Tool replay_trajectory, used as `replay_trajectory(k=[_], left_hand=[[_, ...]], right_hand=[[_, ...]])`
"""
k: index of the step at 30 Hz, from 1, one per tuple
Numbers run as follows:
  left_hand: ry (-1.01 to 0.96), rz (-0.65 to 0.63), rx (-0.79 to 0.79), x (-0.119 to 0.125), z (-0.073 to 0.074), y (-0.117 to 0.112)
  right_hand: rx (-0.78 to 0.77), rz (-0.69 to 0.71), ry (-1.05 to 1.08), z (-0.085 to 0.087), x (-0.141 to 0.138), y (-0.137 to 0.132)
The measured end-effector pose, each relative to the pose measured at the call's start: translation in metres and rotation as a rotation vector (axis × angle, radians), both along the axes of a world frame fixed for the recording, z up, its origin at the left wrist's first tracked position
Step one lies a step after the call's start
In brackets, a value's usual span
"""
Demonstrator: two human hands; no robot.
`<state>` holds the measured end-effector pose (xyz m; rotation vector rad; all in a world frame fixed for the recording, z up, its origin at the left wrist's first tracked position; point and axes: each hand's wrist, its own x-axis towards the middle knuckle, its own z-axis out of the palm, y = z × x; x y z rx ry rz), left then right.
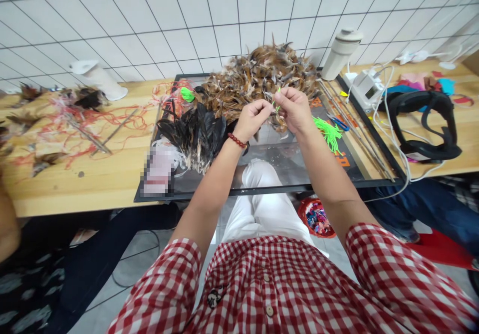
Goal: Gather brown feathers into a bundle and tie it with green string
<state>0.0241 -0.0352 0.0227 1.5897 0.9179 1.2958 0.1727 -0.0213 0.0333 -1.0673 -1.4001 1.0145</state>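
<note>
While held up over the glossy black mat (262,184) on the wooden table (93,184), both hands meet at one thin neon-green plastic strand (277,99).

Far left on the table: tangled red threads (75,129) with a few dark feathers and thin metal rods (93,139), and behind them a white tipped-over plastic cup (98,79).

On the mat's left part: a fan of black glossy feathers (196,134), with a small neon-green bundle (187,94) just behind it.

Left hand (251,119), a red bead bracelet (238,141) on its wrist: grip pressed together, fingertips pinching the lower end of the strand.

Behind both hands: a big heap of brown feathers (258,75).

Right hand (295,108): grip likewise closed, thumb and forefinger pinching the strand's upper part, just beside the left hand's fingertips.

Right of the hands: a loose bunch of neon-green strands (329,132) on the mat, near blue-handled scissors (340,122).

Further right: a white cylindrical bottle (341,52), a white boxy device (364,89) with cables, and a black curved headband-like strap (426,124).
</note>
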Motion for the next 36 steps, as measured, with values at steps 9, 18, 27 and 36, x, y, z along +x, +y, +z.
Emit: replay_trajectory(k=[9, 18, 27, 36], left_hand=[[0.537, -0.026, 0.253, -0.012, -0.025, 0.022], [0.472, -0.117, 0.019, -0.021, -0.053, 0.035], [0.073, -0.179, -0.571, -0.011, -0.041, 0.016], [0.689, 0.05, 0.259, -0.009, -0.055, 0.029]], right_hand=[[0.048, 0.078, -0.202, -0.013, 0.001, 0.01], [-0.195, 0.091, -0.426, -0.031, 0.008, 0.021], [-0.176, 0.092, -0.307, -0.031, 0.007, 0.022], [-0.183, 0.059, -0.406, -0.035, 0.012, 0.026]])
